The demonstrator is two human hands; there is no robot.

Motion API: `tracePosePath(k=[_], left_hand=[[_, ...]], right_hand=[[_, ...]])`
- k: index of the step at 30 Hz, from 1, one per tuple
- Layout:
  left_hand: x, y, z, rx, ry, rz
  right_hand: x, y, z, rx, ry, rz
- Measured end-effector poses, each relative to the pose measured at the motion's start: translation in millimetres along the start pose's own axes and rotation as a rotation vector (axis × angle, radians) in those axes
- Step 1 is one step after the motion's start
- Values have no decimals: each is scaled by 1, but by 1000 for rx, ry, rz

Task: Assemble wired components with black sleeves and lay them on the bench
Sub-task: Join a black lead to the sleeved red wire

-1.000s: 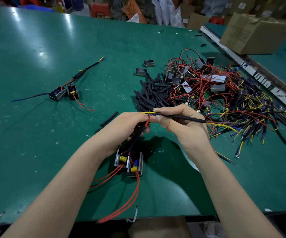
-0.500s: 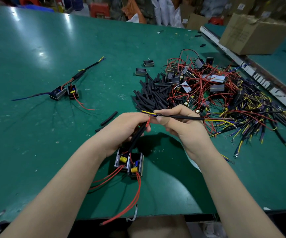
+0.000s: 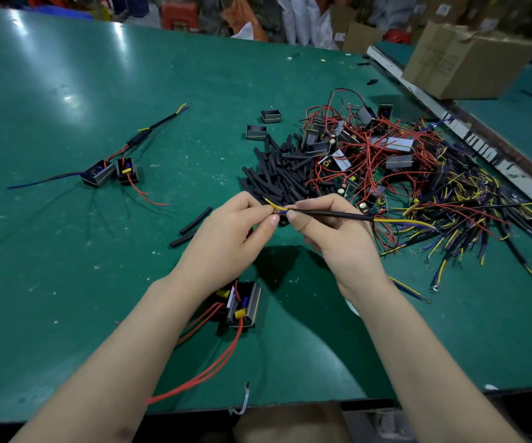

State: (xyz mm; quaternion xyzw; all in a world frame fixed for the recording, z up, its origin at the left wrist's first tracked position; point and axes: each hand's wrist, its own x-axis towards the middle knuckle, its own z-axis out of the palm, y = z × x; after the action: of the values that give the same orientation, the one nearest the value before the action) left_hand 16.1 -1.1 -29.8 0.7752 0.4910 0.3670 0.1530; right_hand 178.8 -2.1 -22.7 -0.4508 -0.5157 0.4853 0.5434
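Our right hand pinches the black sleeved cable near its left end; its long axis runs almost level, left to right, away toward the wire heap. The yellow and blue tips point left, into our left hand, which pinches them at the thumb. The two black boxes hang below the left wrist, just above the green bench. We judge the joint sits between both thumbs.

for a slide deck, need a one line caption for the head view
Both hands, left and right, pinch a black sleeved cable above a green bench.
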Motion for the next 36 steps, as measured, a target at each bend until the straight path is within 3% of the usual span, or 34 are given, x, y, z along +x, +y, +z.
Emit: tracePosePath(k=[5,9,15,25,29,32,36], left_hand=[[3,-5,1,-135,-143,-135],[5,0,-2,-394,-106,-195],[-2,4,2,38,78,36],[1,6,1,-11,274,-59],[4,7,-1,-203,215,-167],[5,6,-3,-357,181,-280],[5,7,-6,-562,95,-370]], right_hand=[[-2,3,2,-115,-24,-154],[-1,6,2,-121,20,-189],[1,7,2,-202,21,-139],[-1,5,5,-232,-42,-116],[2,3,5,-130,7,7],[1,3,7,-206,-55,149],[1,2,7,-177,-49,141]])
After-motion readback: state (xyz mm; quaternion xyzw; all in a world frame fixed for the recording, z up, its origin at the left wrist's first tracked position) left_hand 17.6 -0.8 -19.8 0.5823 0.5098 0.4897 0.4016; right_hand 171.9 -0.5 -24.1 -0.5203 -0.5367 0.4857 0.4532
